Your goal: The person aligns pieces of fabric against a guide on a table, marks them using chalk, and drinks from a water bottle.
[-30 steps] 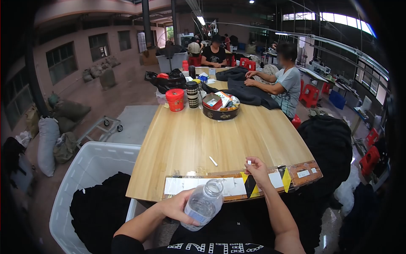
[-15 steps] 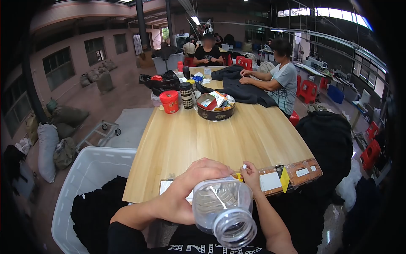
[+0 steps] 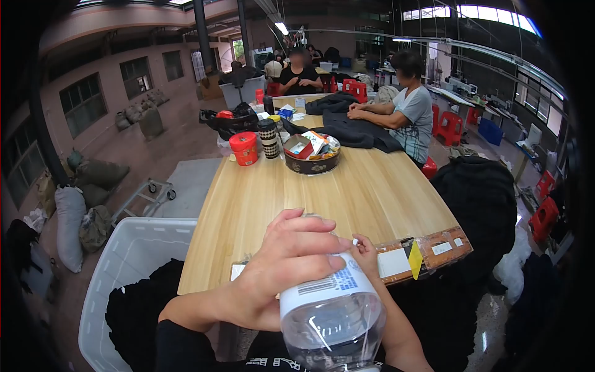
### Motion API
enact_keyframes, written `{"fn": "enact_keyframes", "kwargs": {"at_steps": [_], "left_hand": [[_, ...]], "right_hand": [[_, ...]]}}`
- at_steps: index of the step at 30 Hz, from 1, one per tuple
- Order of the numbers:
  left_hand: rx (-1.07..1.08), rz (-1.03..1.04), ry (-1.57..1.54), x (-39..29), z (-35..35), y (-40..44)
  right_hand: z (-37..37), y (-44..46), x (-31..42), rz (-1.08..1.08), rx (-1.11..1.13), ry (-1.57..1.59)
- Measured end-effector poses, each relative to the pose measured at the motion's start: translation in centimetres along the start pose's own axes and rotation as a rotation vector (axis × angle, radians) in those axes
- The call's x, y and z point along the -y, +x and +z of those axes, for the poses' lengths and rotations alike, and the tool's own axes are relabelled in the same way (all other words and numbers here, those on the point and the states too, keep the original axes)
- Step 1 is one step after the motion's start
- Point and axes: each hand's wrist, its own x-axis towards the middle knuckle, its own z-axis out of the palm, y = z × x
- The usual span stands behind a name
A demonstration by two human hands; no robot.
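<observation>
My left hand [image 3: 282,266] is wrapped round a clear plastic bottle [image 3: 331,319], which it holds close to my body above the table's near edge. A white label with a barcode and blue print faces up on the bottle. The bottle's neck end runs down to the bottom of the view. Behind the bottle, my right hand [image 3: 367,255] is closed in a pinch by the table edge. A small white piece [image 3: 355,242] shows at its fingertips, too small to name. Part of the right hand and forearm is hidden by the bottle.
On the wooden table [image 3: 260,198] stand a round tin of small items [image 3: 313,165], a red tub [image 3: 244,149] and a checked tumbler [image 3: 268,139]. A person [image 3: 409,105] handles dark cloth [image 3: 359,130] at right. A white bin [image 3: 133,235] with black fabric stands at left.
My left hand has turned the bottle, so its label now faces up and its open mouth has dropped toward the bottom edge. The right hand has barely moved.
</observation>
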Motion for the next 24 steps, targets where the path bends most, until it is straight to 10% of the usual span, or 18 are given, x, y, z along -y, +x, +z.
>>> {"fn": "enact_keyframes", "kwargs": {"at_steps": [24], "left_hand": [[-0.228,0.097,0.134,0.3,-0.1,1.0]], "right_hand": [[0.2,0.0,-1.0,-0.004,-0.016,-0.002]]}}
